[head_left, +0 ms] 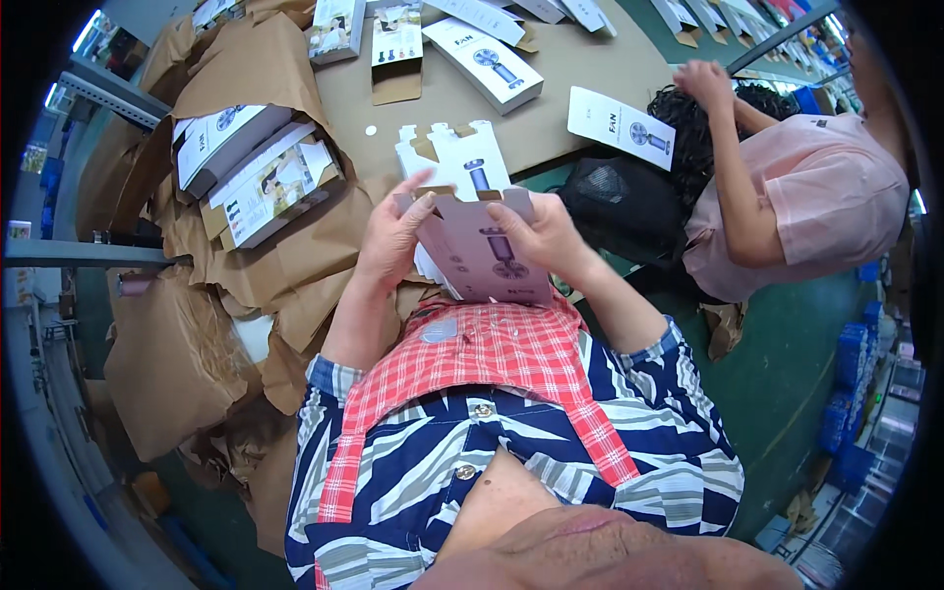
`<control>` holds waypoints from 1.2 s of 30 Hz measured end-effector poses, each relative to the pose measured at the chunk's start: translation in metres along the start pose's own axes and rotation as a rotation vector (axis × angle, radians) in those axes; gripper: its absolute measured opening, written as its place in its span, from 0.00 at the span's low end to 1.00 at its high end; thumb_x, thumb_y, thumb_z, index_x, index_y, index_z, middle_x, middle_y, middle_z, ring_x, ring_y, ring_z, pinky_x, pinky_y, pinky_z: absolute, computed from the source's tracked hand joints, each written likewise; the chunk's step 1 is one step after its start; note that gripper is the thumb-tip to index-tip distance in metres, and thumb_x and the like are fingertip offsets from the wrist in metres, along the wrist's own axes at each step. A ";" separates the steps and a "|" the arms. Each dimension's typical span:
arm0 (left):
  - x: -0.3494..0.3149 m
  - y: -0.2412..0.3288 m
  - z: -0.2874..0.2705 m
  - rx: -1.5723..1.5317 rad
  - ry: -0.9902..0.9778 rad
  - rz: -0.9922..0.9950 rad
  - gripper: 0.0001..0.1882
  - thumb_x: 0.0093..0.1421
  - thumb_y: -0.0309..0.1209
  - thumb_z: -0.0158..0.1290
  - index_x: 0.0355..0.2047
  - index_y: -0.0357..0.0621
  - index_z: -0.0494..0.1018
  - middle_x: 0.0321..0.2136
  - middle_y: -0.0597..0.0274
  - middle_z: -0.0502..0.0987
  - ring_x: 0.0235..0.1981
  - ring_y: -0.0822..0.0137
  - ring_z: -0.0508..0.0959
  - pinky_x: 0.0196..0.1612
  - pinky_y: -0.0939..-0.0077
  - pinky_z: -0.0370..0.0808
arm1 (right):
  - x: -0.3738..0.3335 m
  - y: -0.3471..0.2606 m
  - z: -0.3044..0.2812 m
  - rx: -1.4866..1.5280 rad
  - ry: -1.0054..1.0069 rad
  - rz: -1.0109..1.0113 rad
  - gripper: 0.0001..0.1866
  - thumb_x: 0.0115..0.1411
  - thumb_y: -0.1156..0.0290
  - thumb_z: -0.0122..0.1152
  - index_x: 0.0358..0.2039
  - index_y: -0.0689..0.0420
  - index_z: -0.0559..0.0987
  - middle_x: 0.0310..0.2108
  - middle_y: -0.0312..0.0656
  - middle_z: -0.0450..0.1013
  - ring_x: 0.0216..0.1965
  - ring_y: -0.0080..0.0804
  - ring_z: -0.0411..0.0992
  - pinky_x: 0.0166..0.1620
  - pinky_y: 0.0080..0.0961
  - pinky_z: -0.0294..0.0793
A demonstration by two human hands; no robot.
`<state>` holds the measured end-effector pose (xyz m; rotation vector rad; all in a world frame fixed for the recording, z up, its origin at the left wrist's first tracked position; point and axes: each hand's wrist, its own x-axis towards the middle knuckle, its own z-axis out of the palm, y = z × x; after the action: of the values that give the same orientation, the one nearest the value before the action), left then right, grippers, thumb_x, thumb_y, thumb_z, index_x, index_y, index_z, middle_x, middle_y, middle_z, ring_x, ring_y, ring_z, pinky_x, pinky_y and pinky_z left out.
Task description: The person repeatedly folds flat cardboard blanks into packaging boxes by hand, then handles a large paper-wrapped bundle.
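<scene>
Against my red checked apron I hold a white cardboard box [472, 258] printed with a picture of a handheld fan. Its flapped end faces the table. My left hand [391, 234] grips the box's left edge, thumb on the near face and index finger raised along the flap. On the right edge, my right hand [551, 234] has its thumb pressed on the near face; its other fingers are hidden behind. Just beyond lies another white fan carton [452, 149] with cut-out flaps, partly covered by the held box.
Brown kraft paper [265, 69] wraps a stack of boxes [270, 192] at left. Several more cartons [484, 65] lie on the tan table [580, 59]. A black bag [619, 211] sits at right, near a co-worker in a pink shirt [826, 197]. A metal bar [88, 254] juts in from the left.
</scene>
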<state>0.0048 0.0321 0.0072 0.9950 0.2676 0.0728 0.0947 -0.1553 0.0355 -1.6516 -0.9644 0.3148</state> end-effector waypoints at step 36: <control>0.023 -0.006 0.010 0.090 -0.178 -0.174 0.12 0.50 0.21 0.41 0.30 0.34 0.74 0.41 0.53 0.73 0.41 0.67 0.71 0.46 0.77 0.67 | 0.048 0.018 -0.038 -0.218 -0.627 0.278 0.18 0.53 0.63 0.59 0.41 0.61 0.73 0.40 0.45 0.72 0.39 0.29 0.69 0.43 0.25 0.68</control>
<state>0.0291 0.0250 0.0032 1.0565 0.1947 -0.1865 0.1572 -0.1470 0.0449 -1.9344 -1.2583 0.9872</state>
